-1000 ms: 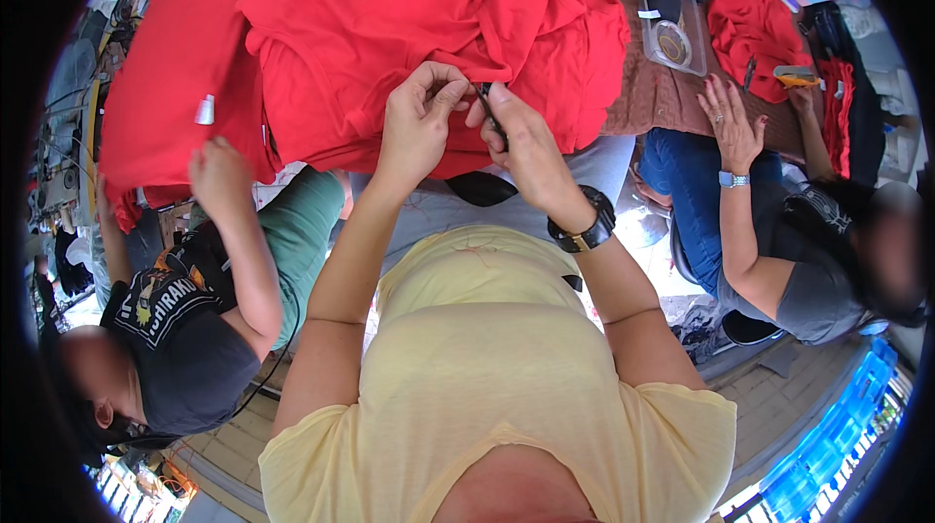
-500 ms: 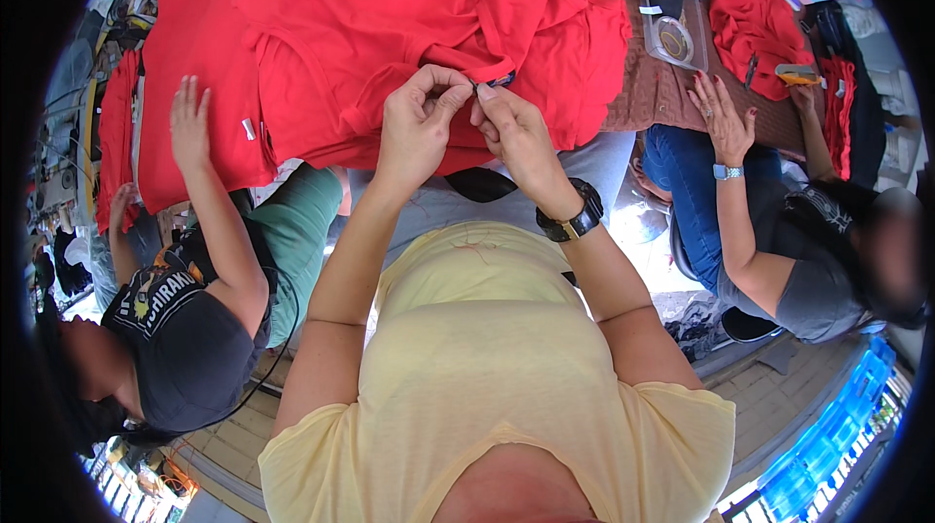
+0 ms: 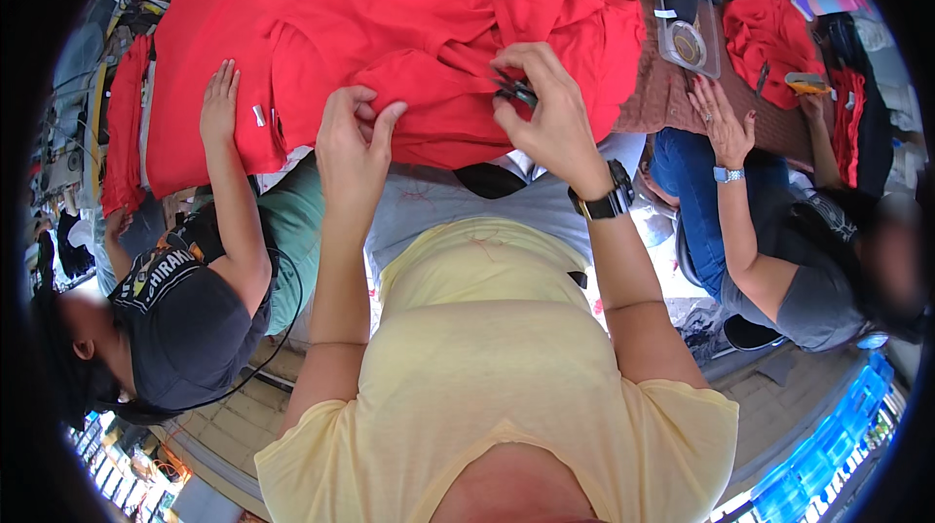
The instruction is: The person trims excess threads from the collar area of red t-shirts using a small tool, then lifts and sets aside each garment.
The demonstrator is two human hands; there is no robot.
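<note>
Change: both hands have drawn apart since the earlier frame, when they met at one spot on the cloth; the co-worker's raised hand now lies flat on the fabric.
Left hand: the left hand (image 3: 353, 138) pinches a fold of the red garment (image 3: 419, 26) between thumb and fingertips, a narrow closed grip at the garment's near edge.
Right hand: the right hand (image 3: 550, 109) is closed around small dark snips (image 3: 514, 90), their tip against the red garment, right of the left hand; a black wristwatch (image 3: 606, 202) sits on that wrist.
Garment: the red garment lies spread in loose folds over the table, its near edge hanging toward the person's lap.
Container: one clear plastic box (image 3: 688, 36) stands on the brown table cover (image 3: 662, 94) right of the garment, holding a round dark spool-like thing I cannot identify.
Count: three people in view; two co-workers, one each side.
Co-worker, left: a hand (image 3: 220, 104) rests on the garment's left part.
Co-worker, right: a hand (image 3: 723, 119) lies on the brown cover, a blue watch on its wrist.
Hard to see: more red cloth (image 3: 755, 12) beyond the box is cut off by the rim; the snips' blades are mostly hidden by fingers.
</note>
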